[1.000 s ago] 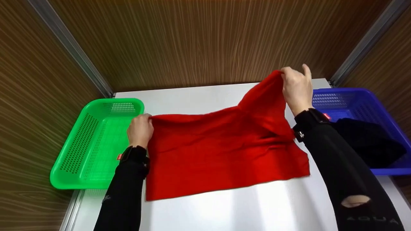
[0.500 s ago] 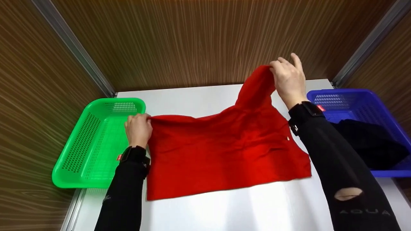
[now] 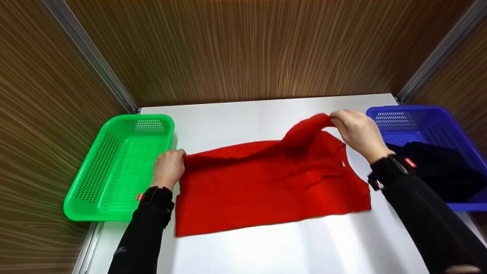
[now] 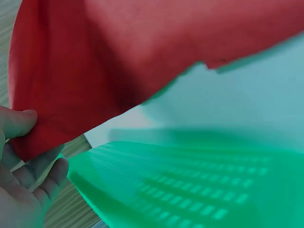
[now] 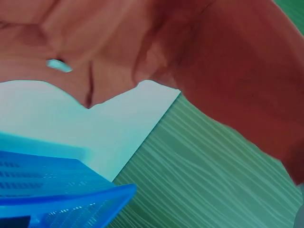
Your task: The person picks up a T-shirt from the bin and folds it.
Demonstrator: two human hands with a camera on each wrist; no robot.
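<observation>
White tabletop (image 3: pixel 243 251), one, boxed in by wood-grain panels; three in sight: back (image 3: pixel 243 45), left (image 3: pixel 42 125), right (image 3: pixel 456 72). Two metal strips in the corners, one at left (image 3: pixel 87 49), one at right (image 3: pixel 437 53).

Baskets: two, both perforated plastic. Green basket (image 3: pixel 133 167) on the person's left, its bare floor showing. Blue basket (image 3: pixel 403 133) on the right, holding one dark cloth (image 3: pixel 445 167), bunched.

Red cloth (image 3: pixel 258 194): one, spread lengthwise across the table between the two baskets. Near edge lies flat; far edge is lifted at two places. Creases toward the right half, with one small white tag (image 3: pixel 343 164) near the right edge.

Hands: two, one at each end of the far edge. Left hand (image 3: pixel 169 167) just beside the green basket, pinching the far left corner; left wrist view gives the thumb on top, fingers beneath. Right hand (image 3: pixel 359 131) near the blue basket, thumb and fingers closed together on a raised flap; right wrist view barely catches this hand, so finger detail there cannot be told.

Two black sleeves, two dark wristbands.
</observation>
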